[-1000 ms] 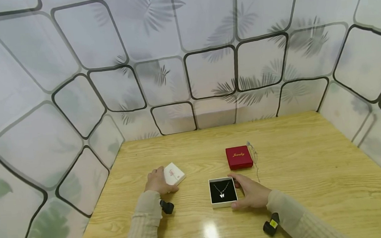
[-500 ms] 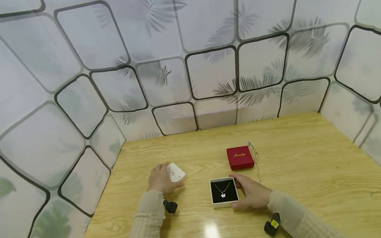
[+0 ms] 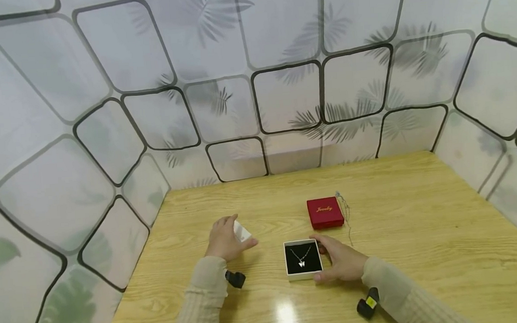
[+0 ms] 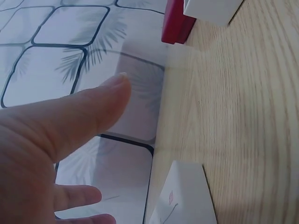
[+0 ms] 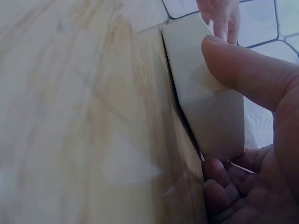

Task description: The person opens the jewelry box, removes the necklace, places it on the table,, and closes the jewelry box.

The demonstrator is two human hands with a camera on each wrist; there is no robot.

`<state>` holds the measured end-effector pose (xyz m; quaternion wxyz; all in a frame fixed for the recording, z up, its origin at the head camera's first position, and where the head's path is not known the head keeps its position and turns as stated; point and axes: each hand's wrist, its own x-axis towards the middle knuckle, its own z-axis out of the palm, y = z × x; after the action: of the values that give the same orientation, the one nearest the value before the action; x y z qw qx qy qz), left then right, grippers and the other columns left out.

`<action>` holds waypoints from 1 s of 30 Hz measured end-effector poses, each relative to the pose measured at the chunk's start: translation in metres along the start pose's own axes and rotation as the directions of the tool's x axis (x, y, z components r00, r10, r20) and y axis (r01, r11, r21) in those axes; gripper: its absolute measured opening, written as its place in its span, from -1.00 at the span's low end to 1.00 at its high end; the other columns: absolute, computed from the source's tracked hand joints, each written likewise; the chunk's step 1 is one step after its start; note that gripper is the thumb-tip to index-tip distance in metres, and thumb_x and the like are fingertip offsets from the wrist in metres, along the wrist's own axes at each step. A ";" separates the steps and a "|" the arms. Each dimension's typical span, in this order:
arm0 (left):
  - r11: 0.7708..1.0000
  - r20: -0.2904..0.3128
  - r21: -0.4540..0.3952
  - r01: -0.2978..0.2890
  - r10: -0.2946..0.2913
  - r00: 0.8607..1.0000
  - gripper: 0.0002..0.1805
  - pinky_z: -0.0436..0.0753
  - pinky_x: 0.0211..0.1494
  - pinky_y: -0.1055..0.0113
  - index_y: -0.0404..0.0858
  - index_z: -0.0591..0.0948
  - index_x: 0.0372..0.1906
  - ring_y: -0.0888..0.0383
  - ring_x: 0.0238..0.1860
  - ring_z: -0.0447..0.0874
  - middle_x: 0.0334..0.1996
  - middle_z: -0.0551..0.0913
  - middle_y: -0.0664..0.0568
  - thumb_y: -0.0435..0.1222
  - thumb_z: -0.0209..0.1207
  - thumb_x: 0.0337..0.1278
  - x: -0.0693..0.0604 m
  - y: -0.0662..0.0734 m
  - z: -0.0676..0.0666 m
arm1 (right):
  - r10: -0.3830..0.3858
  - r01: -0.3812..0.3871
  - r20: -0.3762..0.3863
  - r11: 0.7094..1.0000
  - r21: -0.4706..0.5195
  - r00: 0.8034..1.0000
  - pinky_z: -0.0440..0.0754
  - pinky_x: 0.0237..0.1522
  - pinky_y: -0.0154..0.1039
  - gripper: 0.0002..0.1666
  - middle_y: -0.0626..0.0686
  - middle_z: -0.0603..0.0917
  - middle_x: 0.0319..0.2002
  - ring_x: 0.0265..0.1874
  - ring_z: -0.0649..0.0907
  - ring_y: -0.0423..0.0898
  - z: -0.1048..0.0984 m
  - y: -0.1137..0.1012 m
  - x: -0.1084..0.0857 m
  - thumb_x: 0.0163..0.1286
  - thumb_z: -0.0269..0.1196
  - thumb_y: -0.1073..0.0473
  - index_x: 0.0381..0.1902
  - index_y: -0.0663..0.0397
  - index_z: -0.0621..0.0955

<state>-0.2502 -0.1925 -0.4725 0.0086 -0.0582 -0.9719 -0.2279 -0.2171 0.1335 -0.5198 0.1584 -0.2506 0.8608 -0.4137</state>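
In the head view, a white jewelry box point(image 3: 304, 276) lies uncovered, and a butterfly necklace point(image 3: 301, 263) rests on its black lining. My right hand point(image 3: 341, 259) holds the box by its right side; in the right wrist view the thumb lies along one wall point(image 5: 205, 60) and the fingers are at another. My left hand point(image 3: 225, 240) hovers at the white lid point(image 3: 242, 231), covering much of it from the head camera. The left wrist view shows that lid point(image 4: 187, 200) flat on the table, apart from the extended thumb and fingers.
Behind the white box sits a closed red jewelry box point(image 3: 325, 213) with gold lettering. A thin silver chain point(image 3: 347, 215) trails along its right side. The wooden table point(image 3: 425, 230) is bounded at the back and sides by patterned curtains point(image 3: 287, 94).
My left hand has shifted right and slightly away from me, its fingers spreading over the white lid, which stays in place. My right hand and the white box have not moved.
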 end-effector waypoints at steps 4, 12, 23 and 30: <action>0.998 0.004 -0.069 0.001 -0.001 1.000 0.07 0.39 0.23 -0.16 -0.25 0.25 0.43 -0.22 0.32 0.21 0.33 0.28 -0.26 0.18 0.40 -0.16 -0.001 0.001 0.002 | 0.014 -0.014 0.003 1.000 0.001 1.000 0.20 0.30 0.19 0.22 0.17 0.31 0.31 0.24 0.37 0.11 0.000 0.000 0.001 0.02 0.49 -0.17 0.45 0.19 0.13; 0.984 0.010 -0.175 -0.040 0.042 0.999 -0.02 0.37 0.26 -0.14 -0.24 0.25 0.43 -0.20 0.35 0.20 0.35 0.27 -0.23 0.12 0.36 -0.03 -0.001 0.004 0.008 | 0.029 -0.029 0.004 1.000 -0.002 1.000 0.19 0.30 0.20 0.21 0.17 0.32 0.31 0.24 0.37 0.11 0.000 -0.001 0.002 0.01 0.50 -0.17 0.45 0.17 0.14; 0.948 0.082 -0.259 -0.184 0.212 0.974 -0.12 0.38 0.27 -0.04 -0.24 0.32 0.39 -0.08 0.28 0.36 0.27 0.43 -0.06 0.17 0.24 0.08 -0.005 0.023 0.024 | 0.003 -0.003 -0.023 0.999 -0.039 1.000 0.26 0.25 0.19 0.22 0.19 0.33 0.27 0.16 0.41 0.07 0.002 0.001 0.001 -0.01 0.48 -0.22 0.45 0.17 0.16; 0.936 0.196 -0.258 -0.241 0.294 0.935 -0.03 0.41 0.26 0.02 -0.23 0.26 0.43 -0.02 0.27 0.38 0.28 0.43 -0.03 0.30 0.15 0.05 -0.005 0.039 0.034 | -0.010 0.009 -0.035 0.999 -0.034 0.999 0.32 0.19 0.19 0.18 0.14 0.39 0.18 0.09 0.45 0.03 -0.001 0.001 0.001 0.01 0.49 -0.18 0.44 0.14 0.19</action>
<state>-0.2409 -0.1435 -0.4857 -0.0806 -0.2175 -0.9161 -0.3270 -0.2190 0.1343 -0.5200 0.1369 -0.2499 0.8692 -0.4041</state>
